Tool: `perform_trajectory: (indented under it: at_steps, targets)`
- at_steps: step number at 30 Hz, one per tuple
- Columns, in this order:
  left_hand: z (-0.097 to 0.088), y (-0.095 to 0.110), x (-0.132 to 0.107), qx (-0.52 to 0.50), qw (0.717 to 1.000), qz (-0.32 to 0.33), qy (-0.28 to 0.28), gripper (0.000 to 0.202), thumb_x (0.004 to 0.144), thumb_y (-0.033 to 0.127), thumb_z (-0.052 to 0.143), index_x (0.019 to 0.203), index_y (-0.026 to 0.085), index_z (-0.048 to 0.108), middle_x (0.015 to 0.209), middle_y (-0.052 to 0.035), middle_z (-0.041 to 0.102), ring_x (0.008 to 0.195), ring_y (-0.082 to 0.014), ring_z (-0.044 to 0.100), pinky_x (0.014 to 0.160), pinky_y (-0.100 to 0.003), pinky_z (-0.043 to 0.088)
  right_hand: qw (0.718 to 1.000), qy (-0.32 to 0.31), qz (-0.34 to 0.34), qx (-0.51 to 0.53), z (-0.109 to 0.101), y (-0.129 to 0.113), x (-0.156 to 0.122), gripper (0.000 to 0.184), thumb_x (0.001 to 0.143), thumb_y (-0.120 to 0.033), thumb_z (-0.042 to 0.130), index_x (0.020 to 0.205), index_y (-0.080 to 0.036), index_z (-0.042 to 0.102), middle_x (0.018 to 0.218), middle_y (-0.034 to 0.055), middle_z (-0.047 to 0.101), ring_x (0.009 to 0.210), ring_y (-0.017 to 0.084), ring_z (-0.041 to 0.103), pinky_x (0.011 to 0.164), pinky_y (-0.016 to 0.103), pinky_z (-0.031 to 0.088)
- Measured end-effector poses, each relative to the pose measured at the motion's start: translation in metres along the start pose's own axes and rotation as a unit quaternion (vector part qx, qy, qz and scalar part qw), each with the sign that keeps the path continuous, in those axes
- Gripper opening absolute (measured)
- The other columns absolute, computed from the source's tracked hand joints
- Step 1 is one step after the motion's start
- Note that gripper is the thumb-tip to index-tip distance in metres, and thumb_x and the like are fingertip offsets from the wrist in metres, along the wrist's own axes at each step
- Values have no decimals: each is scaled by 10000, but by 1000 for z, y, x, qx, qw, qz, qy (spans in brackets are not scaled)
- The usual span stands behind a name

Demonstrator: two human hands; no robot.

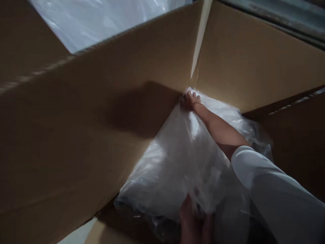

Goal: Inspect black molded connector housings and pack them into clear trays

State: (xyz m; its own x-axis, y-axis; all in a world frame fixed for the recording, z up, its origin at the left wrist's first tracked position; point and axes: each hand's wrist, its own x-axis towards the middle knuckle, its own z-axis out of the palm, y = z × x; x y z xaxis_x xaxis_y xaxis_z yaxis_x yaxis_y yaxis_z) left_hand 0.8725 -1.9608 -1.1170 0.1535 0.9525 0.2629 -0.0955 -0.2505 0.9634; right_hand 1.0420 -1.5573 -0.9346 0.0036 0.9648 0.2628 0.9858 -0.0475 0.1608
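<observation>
A white, soft-looking bundle in a clear plastic bag (pixel 162 169) lies inside a large cardboard box (pixel 83 112). My right hand (pixel 192 100) reaches in from the right, in a white sleeve, and rests on the bag's far end at the box corner. Its short-looking fingers are spread on the plastic. Close to me, at the bottom of the view, my left hand (pixel 189 217) has the near edge of the bag between thumb and fingers. Folds of plastic and shadow partly hide that hand.
Tall cardboard walls meet at the far corner, where a pale strip (pixel 201 37) runs down. Beyond the left wall lies shiny white plastic sheeting (pixel 109 20). A grey ridged surface (pixel 286 17) shows at top right. A cardboard flap (pixel 116 227) lies below the bag.
</observation>
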Motion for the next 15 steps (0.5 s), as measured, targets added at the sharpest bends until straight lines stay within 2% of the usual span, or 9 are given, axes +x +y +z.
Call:
perform_trajectory:
  at_steps: [2, 5, 8, 11, 13, 15]
  targets:
    - [17, 28, -4, 3, 1000, 0, -11, 495, 947, 569, 665, 1316, 242, 720, 1070, -166, 758, 1073, -340, 740, 877, -433, 655, 1000, -1, -3, 9, -19, 20, 0, 839, 1042, -705, 264, 1622, -113, 400, 1737, 188, 284, 1577, 461, 266, 1240, 700, 257]
    - [28, 57, 9, 31, 999, 29, -10, 359, 973, 503, 637, 1177, 237, 766, 1107, -171, 757, 1062, -345, 743, 908, -465, 642, 1000, 10, -10, 24, -36, 27, 4, 865, 1039, -706, 232, 1662, -114, 323, 1763, 173, 233, 1615, 452, 197, 1276, 687, 194]
    - [31, 65, 35, 94, 988, 118, 38, 255, 983, 328, 624, 1172, 216, 754, 1152, -180, 743, 1099, -332, 733, 935, -466, 623, 1000, 9, -16, 10, -48, 25, 3, 804, 1050, -603, 255, 1663, -87, 317, 1763, 188, 227, 1622, 444, 186, 1280, 683, 193]
    - [37, 67, 55, 149, 964, 214, 59, 330, 950, 201, 624, 1270, 202, 706, 1236, -196, 706, 1180, -330, 704, 938, -448, 613, 999, 30, -25, -8, -59, 45, -19, 754, 1044, -542, 297, 1657, -104, 344, 1765, 171, 232, 1631, 422, 169, 1302, 668, 136]
    - [43, 71, 61, 155, 959, 229, 66, 316, 935, 192, 638, 1245, 201, 697, 1242, -194, 694, 1175, -326, 701, 912, -425, 611, 998, 60, 31, 8, -63, 75, -45, 745, 1054, -539, 258, 1676, -132, 314, 1773, 155, 213, 1638, 409, 154, 1311, 660, 94]
    - [52, 82, 61, 138, 966, 202, 86, 274, 939, 219, 651, 1210, 201, 686, 1195, -181, 702, 1144, -322, 703, 908, -418, 600, 989, 61, 131, 39, -65, 111, -70, 752, 1065, -529, 200, 1700, -131, 250, 1780, 161, 181, 1644, 405, 141, 1314, 651, 95]
